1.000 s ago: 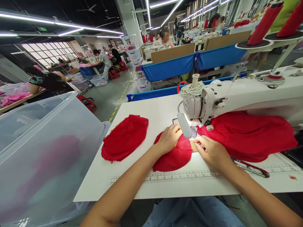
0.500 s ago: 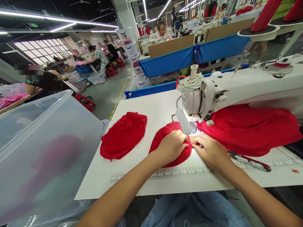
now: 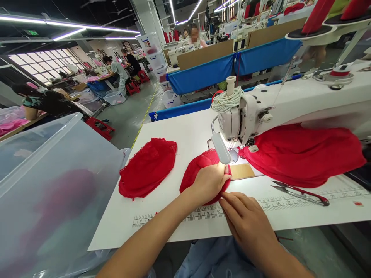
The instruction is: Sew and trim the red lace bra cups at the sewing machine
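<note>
My left hand [image 3: 211, 180] is closed on a rounded red lace-edged fabric piece [image 3: 189, 173], pinching its right side just below the sewing machine's small lamp [image 3: 222, 148]. My right hand [image 3: 246, 216] lies lower on the table, its fingers stretched out and their tips at the fabric's lower right edge; its thumb is hidden. A similar red fabric piece [image 3: 147, 168] lies flat to the left. Right of my hands, a larger red cloth [image 3: 304, 154] sits under the arm of the white sewing machine [image 3: 290, 102].
Thread snips [image 3: 301, 193] rest beside a ruler scale printed along the front of the white table [image 3: 116, 227]. A big translucent plastic bin [image 3: 58, 193] stands at the left. Red thread cones [image 3: 319, 17] rise at the back right. Other people sit at work farther off.
My right hand has let go of the fabric's right edge and moved down and left to its lower edge. A tan strip by the needle plate is uncovered. My left hand keeps its hold.
</note>
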`<act>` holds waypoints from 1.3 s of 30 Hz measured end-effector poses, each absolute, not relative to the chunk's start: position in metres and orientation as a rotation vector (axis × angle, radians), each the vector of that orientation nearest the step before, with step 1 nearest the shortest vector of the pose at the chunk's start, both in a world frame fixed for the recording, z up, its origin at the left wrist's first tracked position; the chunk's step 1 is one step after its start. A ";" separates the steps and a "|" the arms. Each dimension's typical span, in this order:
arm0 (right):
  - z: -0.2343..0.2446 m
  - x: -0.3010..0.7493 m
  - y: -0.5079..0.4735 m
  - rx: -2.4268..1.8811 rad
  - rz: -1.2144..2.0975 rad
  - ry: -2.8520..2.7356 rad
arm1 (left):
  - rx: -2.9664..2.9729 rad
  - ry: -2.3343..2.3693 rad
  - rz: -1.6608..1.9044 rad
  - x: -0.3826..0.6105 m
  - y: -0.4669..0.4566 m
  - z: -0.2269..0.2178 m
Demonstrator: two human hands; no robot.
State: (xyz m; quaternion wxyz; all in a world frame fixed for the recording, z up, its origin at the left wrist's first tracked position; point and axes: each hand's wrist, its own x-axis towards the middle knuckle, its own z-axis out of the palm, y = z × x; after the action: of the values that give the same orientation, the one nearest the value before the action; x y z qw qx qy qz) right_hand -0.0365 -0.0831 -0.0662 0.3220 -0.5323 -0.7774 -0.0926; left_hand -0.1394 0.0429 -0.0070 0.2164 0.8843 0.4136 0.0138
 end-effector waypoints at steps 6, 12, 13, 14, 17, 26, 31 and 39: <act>-0.066 -0.034 -0.088 -1.385 -0.244 -2.017 | 2.259 0.891 0.346 -0.141 0.047 -0.011; -0.065 -0.034 -0.092 -1.388 -0.235 -2.043 | 2.277 0.888 0.416 -0.139 0.048 -0.019; -0.065 -0.034 -0.093 -1.394 -0.232 -2.044 | 2.302 0.895 0.426 -0.139 0.047 -0.019; -0.065 -0.034 -0.093 -1.401 -0.227 -2.045 | 2.331 0.903 0.436 -0.139 0.047 -0.019; -0.066 -0.032 -0.094 -1.423 -0.219 -2.036 | 2.442 0.936 0.456 -0.143 0.043 -0.018; -0.069 -0.030 -0.095 -1.424 -0.227 -2.036 | 3.034 0.675 0.384 -0.169 0.037 -0.036; -0.066 -0.032 -0.092 -1.421 -0.231 -2.043 | 2.913 0.939 0.250 -0.156 0.056 -0.026; -0.054 -0.027 -0.080 -1.370 -0.058 -2.075 | 2.759 0.810 0.341 -0.135 0.080 -0.025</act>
State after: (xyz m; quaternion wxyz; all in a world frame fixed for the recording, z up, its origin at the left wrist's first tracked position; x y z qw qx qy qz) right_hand -0.0274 -0.0795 -0.0543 0.3212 -0.5217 -0.7900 -0.0221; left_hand -0.1346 0.0797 -0.0247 0.1227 0.9456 0.2776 0.1168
